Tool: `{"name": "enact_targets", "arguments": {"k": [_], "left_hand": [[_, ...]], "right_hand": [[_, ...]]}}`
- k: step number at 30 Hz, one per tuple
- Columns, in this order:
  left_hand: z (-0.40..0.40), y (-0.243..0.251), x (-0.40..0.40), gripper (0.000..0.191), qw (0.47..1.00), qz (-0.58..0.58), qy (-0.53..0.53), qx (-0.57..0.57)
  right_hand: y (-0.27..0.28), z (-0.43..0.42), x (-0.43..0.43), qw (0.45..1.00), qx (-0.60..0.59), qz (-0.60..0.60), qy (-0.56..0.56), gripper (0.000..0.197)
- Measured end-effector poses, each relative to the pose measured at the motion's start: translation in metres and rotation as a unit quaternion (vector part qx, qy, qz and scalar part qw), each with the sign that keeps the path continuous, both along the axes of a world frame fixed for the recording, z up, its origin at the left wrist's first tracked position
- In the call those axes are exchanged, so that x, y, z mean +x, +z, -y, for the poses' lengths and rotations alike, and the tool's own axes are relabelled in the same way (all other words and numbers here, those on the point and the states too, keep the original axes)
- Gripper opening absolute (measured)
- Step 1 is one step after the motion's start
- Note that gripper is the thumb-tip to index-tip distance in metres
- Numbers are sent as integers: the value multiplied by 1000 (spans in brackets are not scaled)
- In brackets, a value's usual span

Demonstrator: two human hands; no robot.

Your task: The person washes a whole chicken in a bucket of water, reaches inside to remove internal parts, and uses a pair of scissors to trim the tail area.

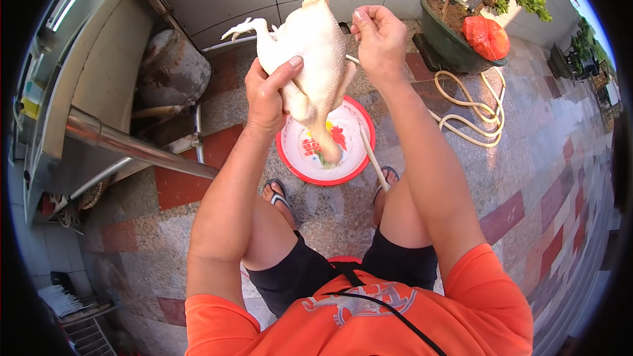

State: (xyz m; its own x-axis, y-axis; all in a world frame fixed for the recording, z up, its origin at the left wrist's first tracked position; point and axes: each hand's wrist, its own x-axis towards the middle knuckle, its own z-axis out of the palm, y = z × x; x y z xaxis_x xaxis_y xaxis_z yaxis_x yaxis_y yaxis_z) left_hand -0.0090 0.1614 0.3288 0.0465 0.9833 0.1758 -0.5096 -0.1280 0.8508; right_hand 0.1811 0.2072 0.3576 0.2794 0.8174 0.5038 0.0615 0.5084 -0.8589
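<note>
A plucked, pale chicken (316,44) hangs neck-down over a red-rimmed plastic basin (366,109). My left hand (272,89) grips it around a leg and the side of the body, thumb on the skin. One foot of the bird sticks out to the left, and its neck droops in front of the basin's patterned inside. My right hand (380,39) is raised just right of the bird and apart from it. Its fingers are curled, with the thumb against the index finger; nothing shows between them. Whether the bird's head touches the basin, I cannot tell.
A cream hose (472,104) lies coiled on the tiled floor, with a length by the basin's right edge. Behind it stands a green planter (437,34) with a bonsai and a red plastic bag (486,38). At left, a metal-framed counter (99,59) has a stained drum (173,66) beneath.
</note>
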Motion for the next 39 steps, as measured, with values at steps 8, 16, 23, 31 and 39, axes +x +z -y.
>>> {"name": "enact_targets", "arguments": {"k": [8,16,23,31,39], "left_hand": [[4,-2,5,61,990,-88,108,30],[3,-5,7,69,955,-233,157,101],[-7,-7,6,56,976,-159,135,-66],[-42,-39,14,59,933,-261,102,-226],[-17,-24,2,68,978,27,-128,-165]], "right_hand": [[7,16,-6,953,191,236,5,12],[16,11,-11,949,207,235,-42,8],[-20,-3,-13,985,-91,105,-100,28],[-118,-5,-17,830,-313,-388,250,49],[-112,-44,-14,884,-55,-303,352,44]]}}
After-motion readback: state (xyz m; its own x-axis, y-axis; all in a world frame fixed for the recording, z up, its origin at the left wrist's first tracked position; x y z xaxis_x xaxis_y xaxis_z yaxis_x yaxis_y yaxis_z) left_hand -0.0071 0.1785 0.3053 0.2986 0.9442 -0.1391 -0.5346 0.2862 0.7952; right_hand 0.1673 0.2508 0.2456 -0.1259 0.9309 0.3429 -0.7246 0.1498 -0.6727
